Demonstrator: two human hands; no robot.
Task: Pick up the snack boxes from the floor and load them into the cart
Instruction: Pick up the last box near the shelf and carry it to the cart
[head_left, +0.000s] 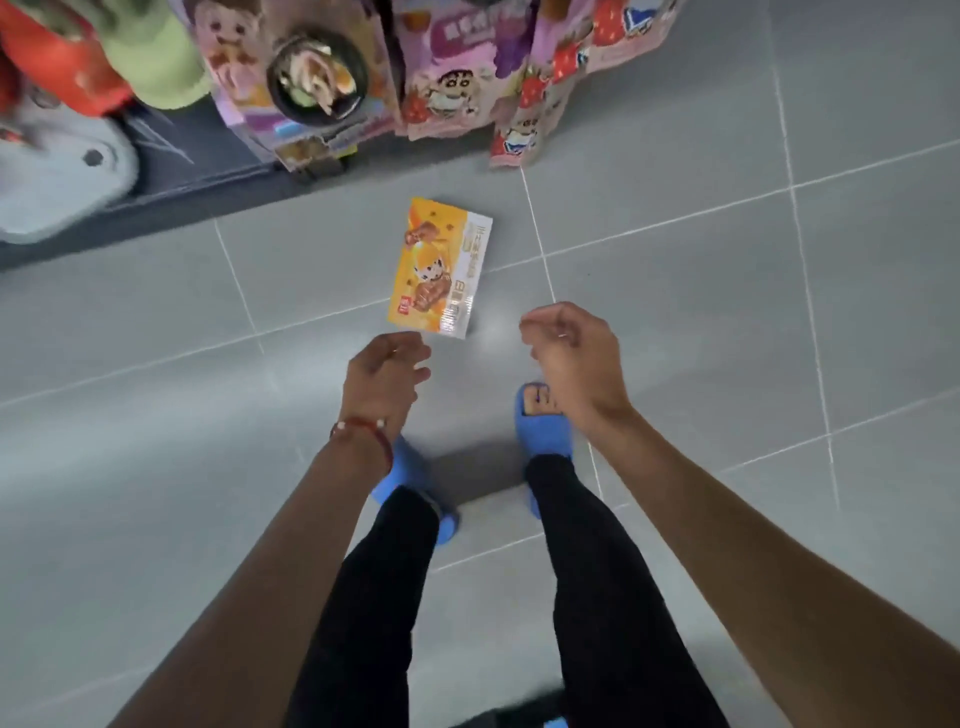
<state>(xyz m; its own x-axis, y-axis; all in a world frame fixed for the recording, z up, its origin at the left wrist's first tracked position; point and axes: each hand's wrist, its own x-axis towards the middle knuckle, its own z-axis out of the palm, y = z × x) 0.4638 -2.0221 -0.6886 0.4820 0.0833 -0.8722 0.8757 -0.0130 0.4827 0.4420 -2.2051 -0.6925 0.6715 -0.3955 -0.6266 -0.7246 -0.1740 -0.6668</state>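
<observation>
Neither hand grips anything: left hand (387, 371) and right hand (569, 348) hang over grey tiled floor (727, 312), fingers loosely curled, holding nothing. Yellow snack box (439, 267) lies flat on floor, at 1 o'clock from left hand and 10 o'clock from right, its near corner just beside left fingertips. Red bracelet (363, 427) circles left wrist. Blue slippers (540, 431) and black trousers (597, 571) at 6 o'clock. Cartoon-printed snack packs (449, 93) on display at 12 o'clock.
</observation>
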